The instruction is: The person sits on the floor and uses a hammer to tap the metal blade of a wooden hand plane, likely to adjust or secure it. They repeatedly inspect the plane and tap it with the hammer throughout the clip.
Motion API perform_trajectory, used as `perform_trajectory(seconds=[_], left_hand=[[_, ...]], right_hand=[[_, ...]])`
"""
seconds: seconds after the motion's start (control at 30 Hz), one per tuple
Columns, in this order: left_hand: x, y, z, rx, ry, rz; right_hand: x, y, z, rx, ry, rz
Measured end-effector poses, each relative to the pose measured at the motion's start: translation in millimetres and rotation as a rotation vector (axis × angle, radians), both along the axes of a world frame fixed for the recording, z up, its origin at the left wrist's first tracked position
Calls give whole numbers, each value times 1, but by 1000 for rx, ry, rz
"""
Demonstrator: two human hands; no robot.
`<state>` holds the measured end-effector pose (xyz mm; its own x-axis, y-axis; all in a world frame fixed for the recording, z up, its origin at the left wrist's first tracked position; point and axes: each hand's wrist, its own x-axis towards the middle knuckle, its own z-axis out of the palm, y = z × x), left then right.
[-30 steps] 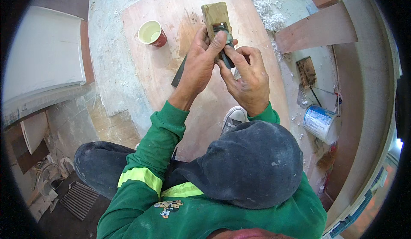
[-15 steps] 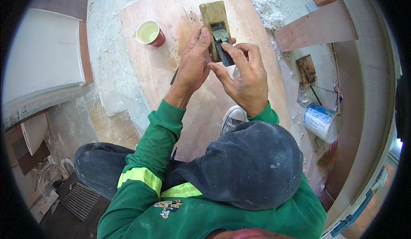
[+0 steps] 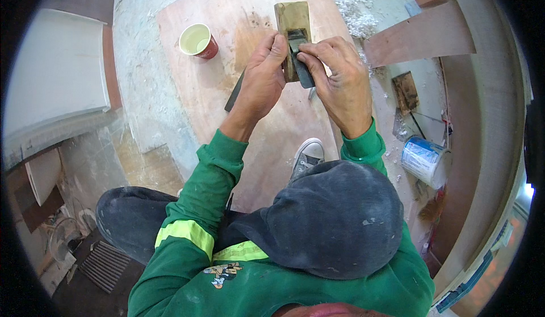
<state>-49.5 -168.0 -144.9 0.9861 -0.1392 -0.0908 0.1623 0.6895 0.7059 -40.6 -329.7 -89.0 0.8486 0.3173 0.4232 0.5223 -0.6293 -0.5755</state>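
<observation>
A wooden hand plane [image 3: 293, 14] is held upright above a plywood sheet. My left hand [image 3: 262, 73] grips the plane's body from its left side, thumb along the edge, with most fingers hidden behind. Slanting out of the plane's mouth is a dark plane blade [image 3: 305, 77]. My right hand [image 3: 339, 81] pinches this blade between thumb and fingertips, close to the plane's opening. Beneath my left wrist lies a dark flat bar [image 3: 234, 97], partly covered; its kind cannot be made out.
A red paper cup [image 3: 209, 49] with pale liquid stands on the plywood sheet [image 3: 181, 13] to the left. Pale shavings [image 3: 359, 17] lie at the far right. A board [image 3: 420, 36], a dark wooden block [image 3: 405, 92] and a tipped blue-white can [image 3: 423, 161] are on the right.
Both hands and the plane have shifted slightly right, and the plane stands straighter. My right thumb and fingers have closed together on the blade. More of the dark bar shows.
</observation>
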Motion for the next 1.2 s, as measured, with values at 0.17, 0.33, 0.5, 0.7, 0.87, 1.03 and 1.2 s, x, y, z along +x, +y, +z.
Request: perform_trajectory(seconds=[0.17,0.33,0.5,0.7,0.87,1.03,1.2], left_hand=[[0,5,-19,-7,85,-51],[-5,0,-43,57,184,-74],[-9,-5,-49,136,143,-79],[-9,-11,-43,112,88,-99],[-10,-7,-43,72,103,-96],[-10,-7,-44,27,90,-100],[-9,-6,-47,49,57,-107]], right_hand=[[-11,2,-11,63,65,-48],[-24,-11,-34,122,269,-46],[-25,-9,-39,120,238,-109],[-14,-6,-42,164,210,-151],[-14,-5,-44,161,236,-130],[-16,-5,-41,95,155,-90],[-18,-1,-38,49,130,-105]])
